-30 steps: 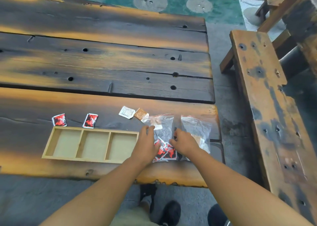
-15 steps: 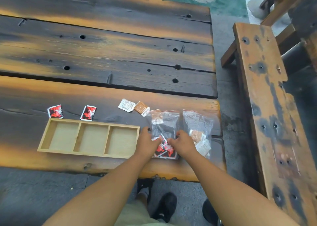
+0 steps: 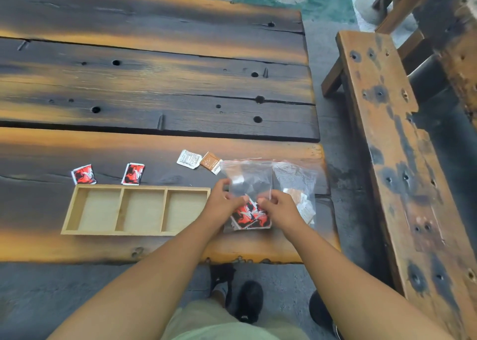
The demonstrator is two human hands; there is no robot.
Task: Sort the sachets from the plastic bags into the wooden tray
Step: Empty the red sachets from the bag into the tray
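Left hand (image 3: 222,203), right hand (image 3: 278,207): each grip pinching clear plastic of near bag (image 3: 249,181), one per side. Likely steadying it to work bagged red sachets (image 3: 249,217) toward zip mouth at far end. Tray (image 3: 116,233) just left of bag, three compartments bare, short carry. Second bag (image 3: 296,179) just beside on right, tan and white sachets inside. Beyond tray on bench (image 3: 154,148): two loose red sachets (image 3: 84,174); further right, white sachet (image 3: 189,159) and brown sachet (image 3: 211,162), probably staged as sort samples.

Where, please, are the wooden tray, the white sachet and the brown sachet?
wooden tray (image 3: 143,210): head view, middle compartment floor.
white sachet (image 3: 189,159): head view, its centre.
brown sachet (image 3: 209,160): head view, brown part.
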